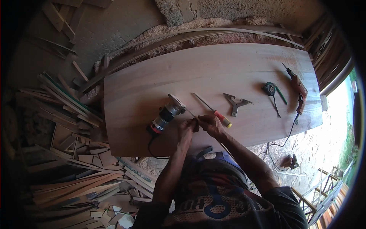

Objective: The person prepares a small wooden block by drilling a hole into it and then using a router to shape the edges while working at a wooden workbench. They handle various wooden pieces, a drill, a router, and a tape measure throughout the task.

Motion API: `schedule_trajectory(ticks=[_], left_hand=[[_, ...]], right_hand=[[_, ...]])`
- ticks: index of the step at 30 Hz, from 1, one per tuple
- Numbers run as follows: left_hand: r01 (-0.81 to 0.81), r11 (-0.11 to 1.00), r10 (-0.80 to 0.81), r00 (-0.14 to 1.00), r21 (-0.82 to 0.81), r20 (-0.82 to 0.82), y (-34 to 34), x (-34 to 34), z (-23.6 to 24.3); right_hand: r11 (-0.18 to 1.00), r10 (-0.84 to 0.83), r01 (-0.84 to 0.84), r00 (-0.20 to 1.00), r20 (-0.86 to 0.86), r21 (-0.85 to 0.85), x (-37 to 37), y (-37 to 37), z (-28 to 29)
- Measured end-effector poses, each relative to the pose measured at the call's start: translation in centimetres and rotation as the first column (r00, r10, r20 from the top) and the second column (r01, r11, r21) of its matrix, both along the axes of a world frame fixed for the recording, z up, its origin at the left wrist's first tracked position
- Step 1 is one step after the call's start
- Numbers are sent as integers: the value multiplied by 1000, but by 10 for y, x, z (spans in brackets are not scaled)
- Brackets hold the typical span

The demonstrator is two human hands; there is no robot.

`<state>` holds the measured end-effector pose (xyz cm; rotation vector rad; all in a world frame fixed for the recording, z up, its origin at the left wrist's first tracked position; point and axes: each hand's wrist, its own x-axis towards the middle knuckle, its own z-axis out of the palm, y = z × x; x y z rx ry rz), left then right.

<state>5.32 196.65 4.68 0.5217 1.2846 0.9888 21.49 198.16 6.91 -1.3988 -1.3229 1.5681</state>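
Both my hands are together over the near middle of a wide pale wooden board [145, 84]. Pinched in the fingers of my right hand [212, 125] is a thin rod [191, 113], its far end close to a trim router's base. My left hand [186, 131] is closed against the rod's near part; the fingertips of both hands almost meet there. On its side to the left lies the trim router [167, 115], silver and black with a red band. A screwdriver [221, 118] with a red and yellow handle rests just beyond my right hand.
Rightward on the board lie a Y-shaped metal bracket [235, 104], a tape measure [269, 88], a green pencil [281, 96] and a corded drill [299, 88]. Wood offcuts [95, 158] pile up at the left. Long strips and shavings [152, 32] run along the far side.
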Motion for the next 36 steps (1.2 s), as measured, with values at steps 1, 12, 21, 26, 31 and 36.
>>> schedule_trajectory(ticks=[1, 12, 21, 26, 31, 36], left_hand=[[-4, 995, 12, 997, 99, -78, -3, 4, -5], [366, 713, 252, 662, 598, -706, -15, 1, -16], [200, 928, 28, 802, 313, -596, -20, 7, -7], [142, 950, -39, 938, 277, -346, -19, -1, -1], [47, 999, -47, 995, -4, -93, -11, -2, 21], [45, 983, 0, 969, -180, 245, -11, -16, 18]], right_hand=[[1000, -2, 2, 1000, 3, -2, -1, 0, -1], [984, 4, -17, 997, -75, -179, 7, -3, 14], [919, -80, -107, 892, -446, -379, 14, 7, 0], [853, 35, -286, 866, -499, -436, 16, 16, -23], [791, -181, -297, 721, -669, -535, 3, 11, -31], [674, -87, -424, 767, -635, -604, 19, 19, -4]])
